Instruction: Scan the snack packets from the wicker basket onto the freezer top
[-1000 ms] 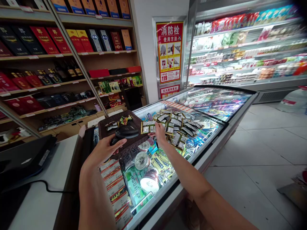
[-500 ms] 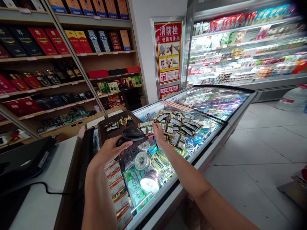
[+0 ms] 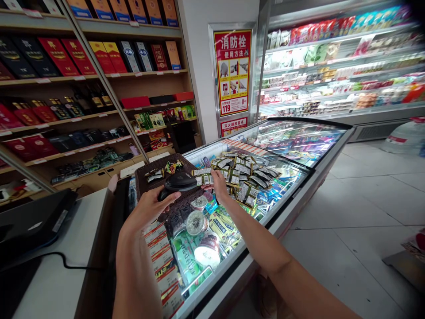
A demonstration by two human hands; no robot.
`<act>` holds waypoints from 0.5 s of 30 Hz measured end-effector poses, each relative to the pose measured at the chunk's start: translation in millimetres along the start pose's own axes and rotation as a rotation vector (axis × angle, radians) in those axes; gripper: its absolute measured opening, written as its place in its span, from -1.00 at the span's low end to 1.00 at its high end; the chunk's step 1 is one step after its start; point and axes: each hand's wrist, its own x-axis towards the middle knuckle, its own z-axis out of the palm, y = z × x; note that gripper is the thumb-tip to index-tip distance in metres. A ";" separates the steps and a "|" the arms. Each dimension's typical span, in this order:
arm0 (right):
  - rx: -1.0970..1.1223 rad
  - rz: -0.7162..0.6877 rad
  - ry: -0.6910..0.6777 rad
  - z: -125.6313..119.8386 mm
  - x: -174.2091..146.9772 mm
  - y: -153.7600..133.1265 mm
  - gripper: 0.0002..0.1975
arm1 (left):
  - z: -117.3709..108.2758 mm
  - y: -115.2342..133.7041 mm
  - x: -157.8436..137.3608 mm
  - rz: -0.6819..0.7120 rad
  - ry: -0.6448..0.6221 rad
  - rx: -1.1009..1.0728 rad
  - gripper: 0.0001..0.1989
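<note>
Shop interior: glass-topped chest freezer (image 3: 292, 177) beside wooden shelving. On the glass, a dark woven wicker basket (image 3: 146, 177) and a heap of small foil sachets (image 3: 247, 175). Left hand (image 3: 146, 212) grips a black plastic handheld scanner (image 3: 180, 182), rigid, smooth, probably light; best held by its handle. Right hand (image 3: 219, 184) pinches one crinkly sachet (image 3: 203, 179), light, pliable, held at its edge beside the scanner.

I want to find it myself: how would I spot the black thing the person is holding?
Find the long glass-topped freezer in the shop's middle. At its near end sits a dark brown woven basket; right in front, the left hand holds a barcode scanner. It is smooth, rounded, plain black, unlike the shiny printed packets beside it.
</note>
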 end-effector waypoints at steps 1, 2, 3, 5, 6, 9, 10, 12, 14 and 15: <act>0.020 -0.018 0.021 -0.5 1.7 1.2 -0.72 | -1.1 -0.9 -0.2 -0.002 0.013 -0.012 -0.54; 0.036 -0.042 0.051 -1.2 3.5 2.0 -0.72 | -2.2 -1.4 -0.7 -0.007 0.026 -0.028 -0.53; 0.048 -0.077 0.095 -2.3 5.6 2.5 -0.72 | -3.5 -1.6 -1.3 -0.016 0.036 -0.048 -0.53; 0.062 -0.161 0.195 -5.9 10.2 1.9 -0.72 | -5.8 -1.0 -3.0 -0.038 0.048 -0.094 -0.51; 0.068 -0.206 0.250 -8.7 12.9 0.8 -0.72 | -6.9 -0.5 -3.8 -0.050 0.053 -0.116 -0.51; 0.111 -0.336 0.428 -21.5 23.8 -3.9 -0.74 | -9.3 0.8 -5.9 -0.078 0.060 -0.163 -0.49; 0.138 -0.375 0.490 -26.9 28.5 -5.2 -0.74 | -10.1 0.6 -6.1 -0.082 0.062 -0.172 -0.49; 0.212 -0.434 0.610 -37.9 38.8 -6.0 -0.74 | -11.5 -1.2 -5.9 -0.079 0.060 -0.178 -0.50; 0.298 -0.449 0.668 -46.6 48.5 -3.7 -0.77 | -13.0 -4.9 -4.8 -0.070 0.055 -0.163 -0.51; 0.341 -0.440 0.666 -49.2 52.3 -1.6 -0.79 | -13.6 -6.9 -4.1 -0.064 0.053 -0.146 -0.51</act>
